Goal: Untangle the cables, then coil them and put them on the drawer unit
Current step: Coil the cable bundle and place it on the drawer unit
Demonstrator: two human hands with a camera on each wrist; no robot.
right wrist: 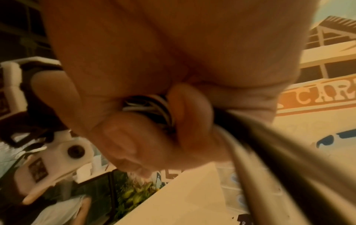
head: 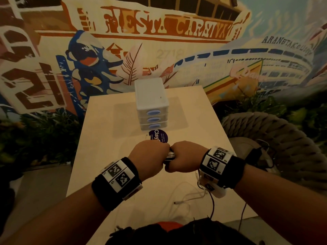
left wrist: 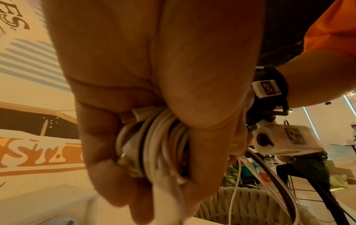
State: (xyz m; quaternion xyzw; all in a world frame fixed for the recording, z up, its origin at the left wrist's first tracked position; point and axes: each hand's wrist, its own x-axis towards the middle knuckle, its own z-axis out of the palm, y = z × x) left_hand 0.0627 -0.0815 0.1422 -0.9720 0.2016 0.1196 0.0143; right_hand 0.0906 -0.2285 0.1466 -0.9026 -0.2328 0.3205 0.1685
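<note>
Both hands meet knuckle to knuckle above the table's middle, gripping one bundle of coiled cables. My left hand curls round white loops with a black strand and a plug end, the cable coil filling its fist. My right hand clamps black and white strands; a white and a dark cable run out of it, blurred. A loose white cable lies on the table near me. The white drawer unit, three drawers with blue handles, stands beyond the hands with nothing on top.
A light wooden table carries a round purple sticker just past my hands. A rope-woven chair stands to the right. Plants and a painted mural wall lie behind. Thin dark wires hang from my right wrist.
</note>
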